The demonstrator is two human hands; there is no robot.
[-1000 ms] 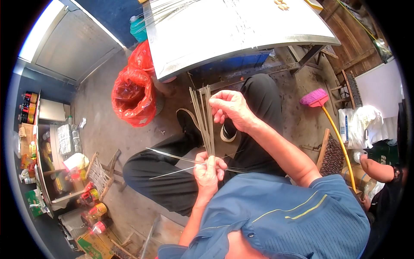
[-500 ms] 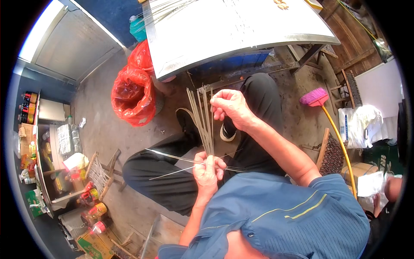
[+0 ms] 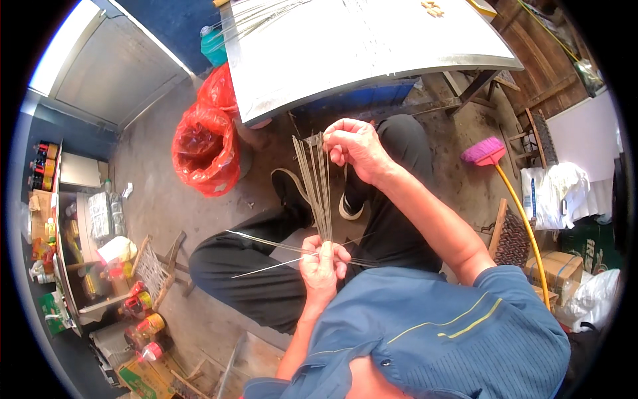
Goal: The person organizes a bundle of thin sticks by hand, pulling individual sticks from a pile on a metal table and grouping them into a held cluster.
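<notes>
My left hand (image 3: 322, 266) is wrapped round the lower end of a fanned bundle of thin grey metal skewers (image 3: 313, 189), which point away from me over the floor between my legs. A few loose skewers (image 3: 264, 267) lie crosswise over my lap, passing by the left hand. At the far end of the bundle, my right hand (image 3: 353, 147) pinches near the tip of a skewer on its right side. The exact fingertip contact is partly hidden by the curled fingers.
Ahead stands a white-topped table (image 3: 319, 60) with more skewers (image 3: 266, 16) at its left. A bin with a red bag (image 3: 206, 149) is left of it. On the right are a broom (image 3: 485, 151) and a woven stool (image 3: 513, 233); on the left, a shelf (image 3: 70, 266) with bottles.
My right hand has risen slightly along the skewer tips, away from me. The left hand keeps its grip almost in place. At the right edge, part of another person has gone from view.
</notes>
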